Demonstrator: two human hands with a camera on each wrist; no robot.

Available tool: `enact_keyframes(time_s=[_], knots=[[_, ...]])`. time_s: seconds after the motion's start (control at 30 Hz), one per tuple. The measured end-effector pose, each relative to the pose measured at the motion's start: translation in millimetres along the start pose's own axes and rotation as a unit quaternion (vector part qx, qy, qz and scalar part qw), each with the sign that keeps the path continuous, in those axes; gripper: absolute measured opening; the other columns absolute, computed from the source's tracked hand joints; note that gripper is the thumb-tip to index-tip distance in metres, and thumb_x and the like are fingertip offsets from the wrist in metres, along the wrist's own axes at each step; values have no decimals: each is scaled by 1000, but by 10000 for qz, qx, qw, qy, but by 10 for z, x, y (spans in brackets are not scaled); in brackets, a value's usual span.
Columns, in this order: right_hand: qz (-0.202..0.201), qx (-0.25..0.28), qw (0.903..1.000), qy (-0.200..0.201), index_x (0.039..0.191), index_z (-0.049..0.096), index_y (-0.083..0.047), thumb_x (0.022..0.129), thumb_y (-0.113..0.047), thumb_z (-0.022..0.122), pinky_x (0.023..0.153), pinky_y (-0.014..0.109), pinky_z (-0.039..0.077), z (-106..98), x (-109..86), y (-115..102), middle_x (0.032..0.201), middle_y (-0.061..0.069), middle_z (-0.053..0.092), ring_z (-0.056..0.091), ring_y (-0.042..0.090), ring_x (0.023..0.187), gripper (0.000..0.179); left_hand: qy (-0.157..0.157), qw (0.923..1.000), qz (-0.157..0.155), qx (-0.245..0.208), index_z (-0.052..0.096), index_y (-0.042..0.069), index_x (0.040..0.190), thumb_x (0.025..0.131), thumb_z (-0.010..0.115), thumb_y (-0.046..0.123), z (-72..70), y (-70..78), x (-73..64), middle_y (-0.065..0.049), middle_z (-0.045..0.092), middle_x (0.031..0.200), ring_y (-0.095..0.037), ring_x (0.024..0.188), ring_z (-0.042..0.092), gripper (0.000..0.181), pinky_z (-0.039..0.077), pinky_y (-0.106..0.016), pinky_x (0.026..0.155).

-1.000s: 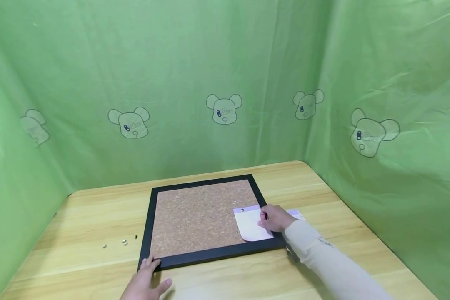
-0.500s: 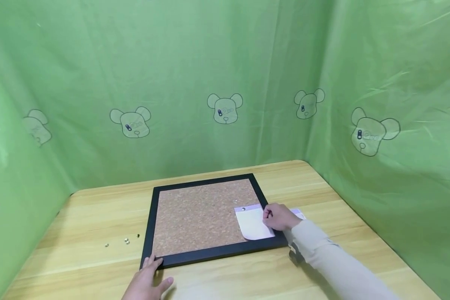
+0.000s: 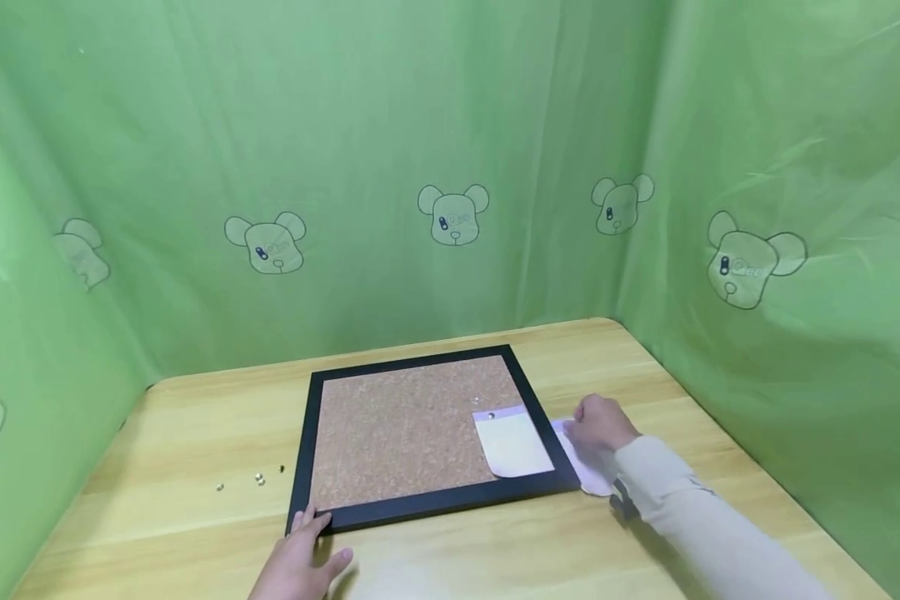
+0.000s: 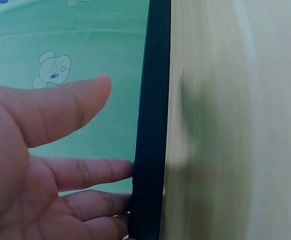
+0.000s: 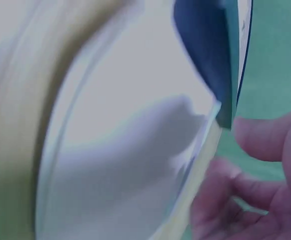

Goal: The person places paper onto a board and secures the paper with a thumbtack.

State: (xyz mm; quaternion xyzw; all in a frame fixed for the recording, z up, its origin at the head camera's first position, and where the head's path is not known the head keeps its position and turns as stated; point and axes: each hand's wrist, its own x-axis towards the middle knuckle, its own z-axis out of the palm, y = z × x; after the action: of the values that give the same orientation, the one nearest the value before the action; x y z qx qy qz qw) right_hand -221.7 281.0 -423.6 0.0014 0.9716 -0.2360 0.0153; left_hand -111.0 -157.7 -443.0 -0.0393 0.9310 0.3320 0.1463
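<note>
A corkboard in a black frame lies on the wooden table in the head view. My left hand rests its fingertips on the frame's near left corner, with the thumb held apart; the left wrist view shows them against the black frame edge. A white sheet with a lilac top strip lies on the board's lower right, a silver pushpin in the strip. Over a similar notepad beside the board is my right hand. In the right wrist view its thumb and bent fingers stand apart, holding nothing.
Several small silver pushpins and a tiny dark piece lie on the table left of the board. Green curtains with bear-head prints stand behind and on both sides of the table.
My right hand has moved right, from the sheet on the board to the notepad beside it, uncovering the sheet. The left hand stays at the frame's corner. The view shifts slightly.
</note>
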Motion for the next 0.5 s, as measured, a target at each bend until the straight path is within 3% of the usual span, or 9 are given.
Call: enact_keyframes(time_s=[0.3, 0.5], knots=[[375, -1035, 9937, -230, 85, 60, 7, 75, -42, 79, 72, 52, 49, -118, -106, 213, 81, 22, 57, 54, 37, 78, 53, -43, 9999, -128, -58, 51, -4, 135, 81, 76, 40, 8, -32, 3, -31, 24, 151, -55, 136, 16, 74, 20, -69, 105], [516, -943, 9938, -275, 86, 59, 8, 76, -37, 81, 70, 50, 51, -182, -123, 238, 79, 20, 59, 56, 35, 74, 51, -25, 10000, -57, -71, 51, -3, 136, 82, 75, 41, 13, -17, -2, -31, 23, 151, -55, 136, 15, 74, 19, -70, 104]])
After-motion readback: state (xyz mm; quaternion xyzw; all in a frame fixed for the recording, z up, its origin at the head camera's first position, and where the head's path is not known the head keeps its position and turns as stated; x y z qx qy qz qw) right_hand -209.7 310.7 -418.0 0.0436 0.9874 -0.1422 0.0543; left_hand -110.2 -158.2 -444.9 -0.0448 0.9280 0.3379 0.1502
